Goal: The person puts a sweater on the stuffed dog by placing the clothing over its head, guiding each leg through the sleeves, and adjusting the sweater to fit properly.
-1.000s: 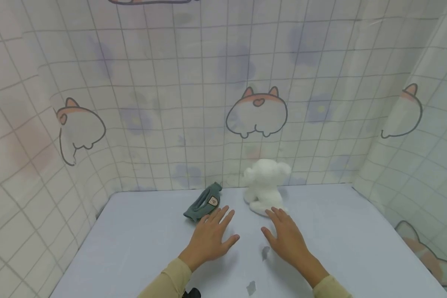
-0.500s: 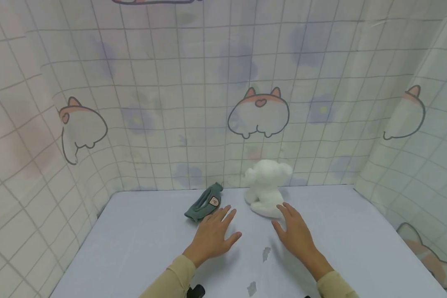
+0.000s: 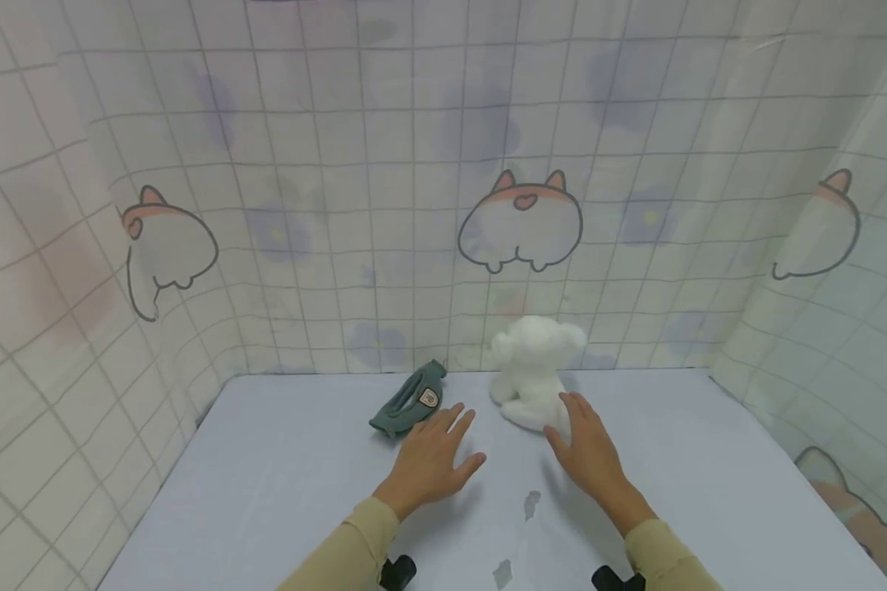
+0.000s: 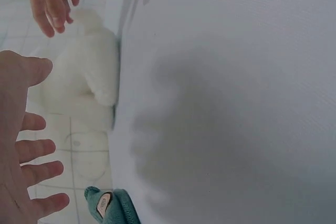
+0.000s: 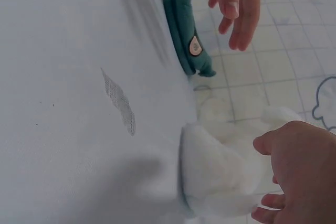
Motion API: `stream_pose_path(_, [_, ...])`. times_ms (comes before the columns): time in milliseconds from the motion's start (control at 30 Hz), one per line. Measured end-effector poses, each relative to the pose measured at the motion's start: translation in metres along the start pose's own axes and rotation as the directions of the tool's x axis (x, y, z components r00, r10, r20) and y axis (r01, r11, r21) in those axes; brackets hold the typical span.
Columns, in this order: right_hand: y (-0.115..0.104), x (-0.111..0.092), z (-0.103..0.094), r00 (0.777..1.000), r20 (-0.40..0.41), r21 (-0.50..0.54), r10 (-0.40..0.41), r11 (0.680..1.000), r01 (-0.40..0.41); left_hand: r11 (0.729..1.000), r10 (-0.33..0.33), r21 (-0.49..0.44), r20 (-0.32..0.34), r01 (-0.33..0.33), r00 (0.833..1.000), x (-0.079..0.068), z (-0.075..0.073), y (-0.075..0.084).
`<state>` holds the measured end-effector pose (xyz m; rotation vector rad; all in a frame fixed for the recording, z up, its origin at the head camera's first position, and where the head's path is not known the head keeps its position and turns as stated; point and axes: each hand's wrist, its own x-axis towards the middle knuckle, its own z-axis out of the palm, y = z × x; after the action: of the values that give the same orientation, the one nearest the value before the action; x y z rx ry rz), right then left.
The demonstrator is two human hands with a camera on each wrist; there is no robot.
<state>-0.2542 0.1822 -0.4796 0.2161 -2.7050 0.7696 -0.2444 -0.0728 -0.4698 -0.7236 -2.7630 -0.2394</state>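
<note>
A white plush animal [image 3: 534, 357] sits upright near the back of the table. To its left lies a small green cloth piece [image 3: 410, 402], perhaps a toy's garment, with an opening and a beige badge. My left hand [image 3: 430, 461] hovers palm down just in front of the green cloth, fingers spread, holding nothing. On the other side, my right hand [image 3: 593, 453] hangs over the table near the plush's lower right side, fingers extended. In the right wrist view, the plush [image 5: 210, 166] shows beyond that hand, and contact cannot be made out.
The white table [image 3: 288, 492] has two grey worn patches, one a ragged patch [image 3: 531, 504] between the forearms. A curtain [image 3: 325, 205] with a grid and cartoon animals closes off the back and both sides. Black wrist devices, such as the left strap [image 3: 397, 572], show below the sleeves.
My right hand has shifted slightly right and forward, to the right side of the plush. The left hand stays nearly still. The head view has turned slightly; plush and green cloth have not moved.
</note>
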Motion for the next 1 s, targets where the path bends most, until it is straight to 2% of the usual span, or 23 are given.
stream_pose_path(300, [0.002,0.017,0.009,1.000,-0.006,0.015,0.004,1.000,-0.004,0.999,-0.038,-0.009,-0.007,0.038,0.999,0.008,0.012,-0.003])
stream_pose_path(667, [0.010,0.030,0.013,0.998,0.048,0.024,0.040,0.999,-0.042,0.996,-0.077,-0.038,0.046,0.078,0.996,0.015,0.015,-0.001])
stream_pose_path(1000, [0.010,0.047,0.026,0.994,0.068,0.030,0.089,0.995,-0.091,0.996,-0.078,-0.042,0.050,0.080,0.996,0.021,0.021,-0.003])
